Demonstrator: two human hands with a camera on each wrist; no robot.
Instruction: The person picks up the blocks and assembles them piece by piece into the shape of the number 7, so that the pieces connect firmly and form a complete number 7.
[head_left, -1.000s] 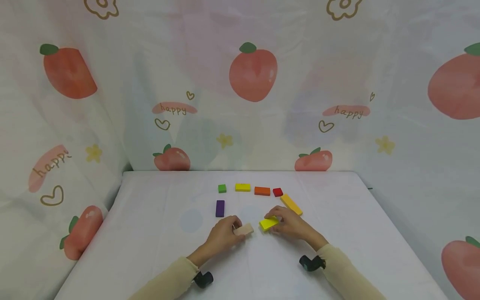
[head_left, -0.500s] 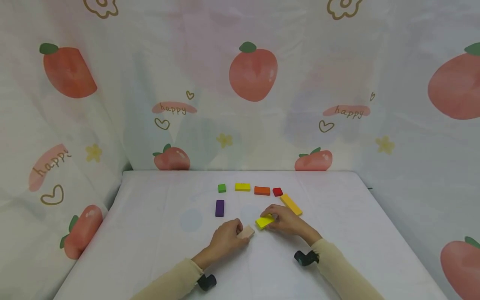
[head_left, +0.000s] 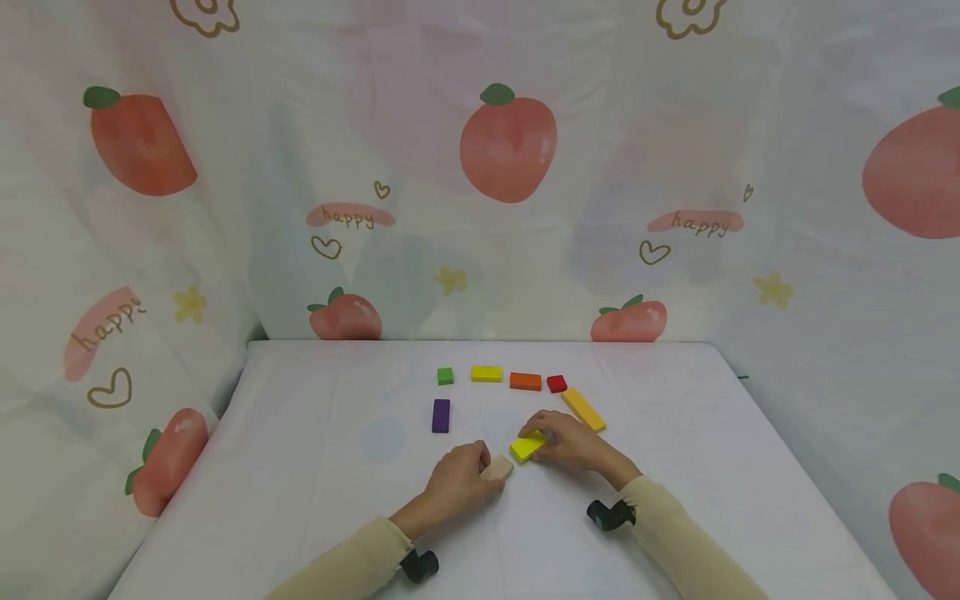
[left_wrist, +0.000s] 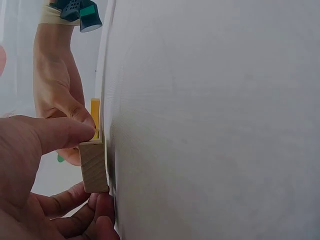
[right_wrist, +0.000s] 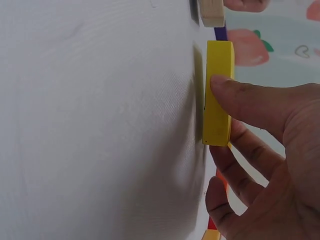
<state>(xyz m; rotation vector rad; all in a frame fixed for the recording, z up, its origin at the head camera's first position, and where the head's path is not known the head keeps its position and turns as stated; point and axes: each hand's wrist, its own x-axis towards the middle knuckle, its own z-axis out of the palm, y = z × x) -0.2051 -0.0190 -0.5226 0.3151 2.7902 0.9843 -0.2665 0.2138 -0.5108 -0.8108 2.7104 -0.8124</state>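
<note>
The left hand (head_left: pixel 459 479) held the plain block (head_left: pixel 498 467) in a narrow pinch, thumb on one side and fingers on the opposite side. The right hand (head_left: pixel 572 442) pinched the bright yellow block (head_left: pixel 528 447), with the thumb laid flat against one long face and the fingers partly hidden behind.

Handling: both blocks appeared rigid. The end grain seen from the left wrist indicated wood, so each piece was judged light, hard to damage and in need of only mild pressure. The yellow surface looked smooth and was judged slightly more slippery than the bare wood. The suitable hold was across two opposite long sides, with the end towards the other block left uncovered.

Position: the plain block projected from the left hand towards the right hand; the yellow block projected from the right hand towards the left. Their near ends were close together but apart, over the middle of the desk (head_left: pixel 315 467). Whether either block touched the desk could not be determined. The purple block (head_left: pixel 441 416) lay beyond the left hand, and the long amber block (head_left: pixel 583 409) lay just beyond the right.
</note>
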